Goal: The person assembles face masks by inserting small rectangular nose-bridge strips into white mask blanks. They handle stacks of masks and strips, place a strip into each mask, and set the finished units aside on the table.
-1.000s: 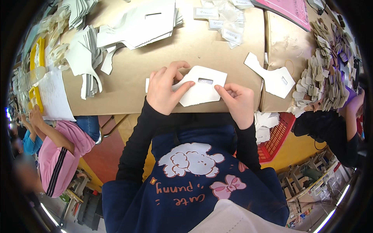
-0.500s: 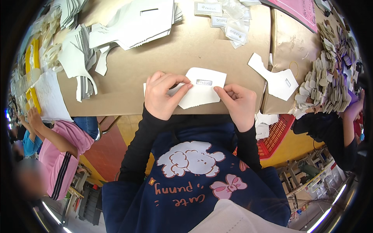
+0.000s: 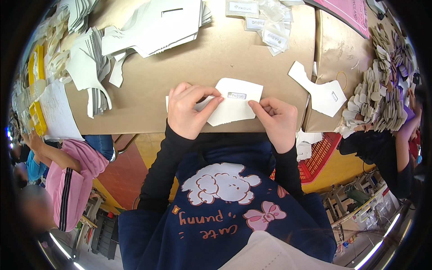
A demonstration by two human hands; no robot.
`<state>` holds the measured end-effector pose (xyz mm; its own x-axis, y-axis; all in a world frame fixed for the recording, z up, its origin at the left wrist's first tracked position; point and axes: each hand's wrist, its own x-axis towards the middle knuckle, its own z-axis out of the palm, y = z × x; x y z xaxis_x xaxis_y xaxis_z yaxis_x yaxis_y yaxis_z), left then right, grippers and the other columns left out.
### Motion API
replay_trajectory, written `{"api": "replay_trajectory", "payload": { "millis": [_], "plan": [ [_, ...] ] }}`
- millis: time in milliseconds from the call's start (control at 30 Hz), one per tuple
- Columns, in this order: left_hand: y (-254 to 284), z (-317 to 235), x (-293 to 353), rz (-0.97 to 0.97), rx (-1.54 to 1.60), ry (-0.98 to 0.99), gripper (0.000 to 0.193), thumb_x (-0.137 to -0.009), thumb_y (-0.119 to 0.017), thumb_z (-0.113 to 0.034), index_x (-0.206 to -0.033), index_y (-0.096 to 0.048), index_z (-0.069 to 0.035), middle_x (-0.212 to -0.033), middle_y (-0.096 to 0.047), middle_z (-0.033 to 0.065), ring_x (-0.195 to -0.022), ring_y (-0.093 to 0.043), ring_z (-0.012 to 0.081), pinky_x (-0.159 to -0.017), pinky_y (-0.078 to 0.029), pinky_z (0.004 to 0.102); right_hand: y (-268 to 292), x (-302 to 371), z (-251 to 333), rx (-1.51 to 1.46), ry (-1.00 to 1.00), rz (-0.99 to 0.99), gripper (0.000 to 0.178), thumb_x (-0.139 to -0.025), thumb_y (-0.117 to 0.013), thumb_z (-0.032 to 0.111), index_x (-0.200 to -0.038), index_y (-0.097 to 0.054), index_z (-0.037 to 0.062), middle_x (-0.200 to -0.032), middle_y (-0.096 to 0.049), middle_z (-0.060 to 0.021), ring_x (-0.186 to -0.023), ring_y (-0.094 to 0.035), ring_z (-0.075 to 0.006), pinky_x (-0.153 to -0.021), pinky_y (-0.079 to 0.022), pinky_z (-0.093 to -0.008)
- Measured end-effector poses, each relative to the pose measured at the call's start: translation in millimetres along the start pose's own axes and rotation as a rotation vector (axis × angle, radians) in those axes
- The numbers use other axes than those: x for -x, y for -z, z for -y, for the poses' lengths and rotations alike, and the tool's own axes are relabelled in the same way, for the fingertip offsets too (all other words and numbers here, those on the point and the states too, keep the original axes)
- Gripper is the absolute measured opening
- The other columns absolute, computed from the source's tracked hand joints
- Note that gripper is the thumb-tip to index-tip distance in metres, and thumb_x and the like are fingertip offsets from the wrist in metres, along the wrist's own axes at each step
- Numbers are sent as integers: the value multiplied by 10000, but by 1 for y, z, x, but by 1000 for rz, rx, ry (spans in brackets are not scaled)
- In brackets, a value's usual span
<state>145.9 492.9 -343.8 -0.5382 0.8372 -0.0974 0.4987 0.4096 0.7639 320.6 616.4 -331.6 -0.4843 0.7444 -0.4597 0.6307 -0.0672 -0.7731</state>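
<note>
Brown table (image 3: 148, 96): white cutouts (image 3: 166, 31), labels (image 3: 275, 39), apparently a pink sheet (image 3: 350, 12)

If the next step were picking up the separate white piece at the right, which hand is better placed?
Likely the right hand: it is nearer the separate white piece, at the right edge of the centre white piece; the left hand lies over its left part, farther away.

Long black sleeves (image 3: 159, 166); navy garment (image 3: 189, 247) with white cartoon-animal print (image 3: 220, 182), pink bow print (image 3: 264, 217), orange lettering (image 3: 219, 232).
</note>
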Motion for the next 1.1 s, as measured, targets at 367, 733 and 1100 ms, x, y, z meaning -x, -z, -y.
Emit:
{"api": "replay_trajectory", "payload": {
  "millis": [367,733,1100],
  "plan": [
    [2,-2,-1,3,-32,6,101,-768,-804,-161,-840,-759,-106,-749,-685,0,-741,-560,172,-730,-425,319,0,0,2,-10,-1,5,248,-860,-769,160,-758,-679,-47,-545,-578,-52,-479,-481,-65,-468,-369,-245],
    [0,-4,-3,-9,-55,19,104,-769,-808,-184,-830,-755,-118,-726,-673,-10,-731,-562,164,-722,-396,321,-1,-1,2,31,38,-13,253,-857,-767,162,-733,-667,-35,-520,-548,-57,-452,-465,-79,-455,-354,-255],
    [-2,-6,-1,-11,-71,35,94,-774,-799,-172,-831,-744,-121,-737,-675,-17,-739,-570,158,-744,-388,317,-3,-1,2,65,57,-32,263,-850,-766,172,-716,-658,-26,-515,-550,-70,-432,-473,-110,-453,-358,-270]
  ]
}}
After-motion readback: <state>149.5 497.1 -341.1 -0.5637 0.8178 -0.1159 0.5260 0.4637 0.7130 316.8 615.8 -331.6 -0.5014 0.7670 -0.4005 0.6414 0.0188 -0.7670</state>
